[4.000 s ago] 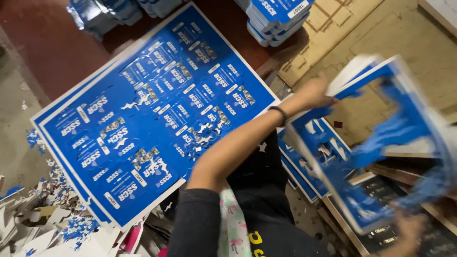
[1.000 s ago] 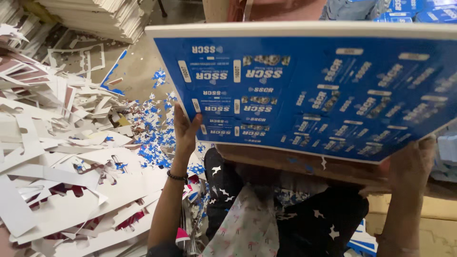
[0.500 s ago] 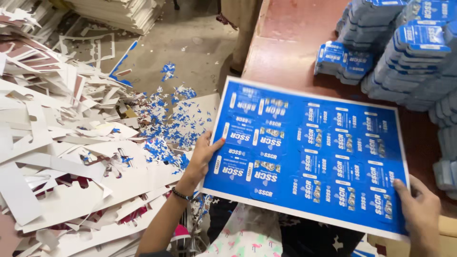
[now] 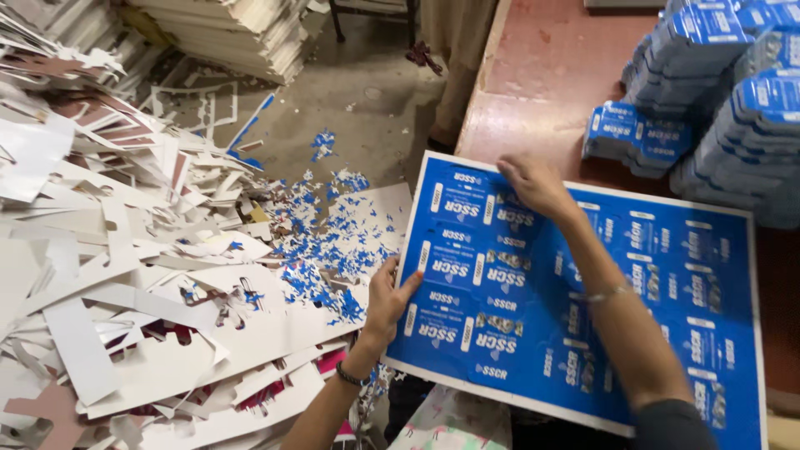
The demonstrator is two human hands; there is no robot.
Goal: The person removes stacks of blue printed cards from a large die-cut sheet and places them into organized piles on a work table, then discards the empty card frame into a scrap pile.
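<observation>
Blue printed cardboard, a large die-cut sheet [image 4: 583,300] with a white border and rows of repeated carton blanks, is laid flat on the near edge of a reddish-brown table [image 4: 542,75], its lower left corner overhanging the table edge. The left hand [image 4: 387,300] is closed on the sheet's left edge, thumb on the printed face and fingers tucked beneath; a dark band is worn at that wrist. The right hand [image 4: 533,185] is pressed palm-down near the sheet's top left corner, fingers spread and flat, nothing enclosed in it; a thin bracelet is seen on that forearm. Stacks of blue punched-out carton blanks [image 4: 717,92] are stood on the table beyond the sheet, well apart from both hands. To the left, on the concrete floor [image 4: 350,108], a heap of white cardboard offcuts [image 4: 108,250] is piled, and small blue paper scraps [image 4: 329,250] are scattered just beside the sheet's left edge.
</observation>
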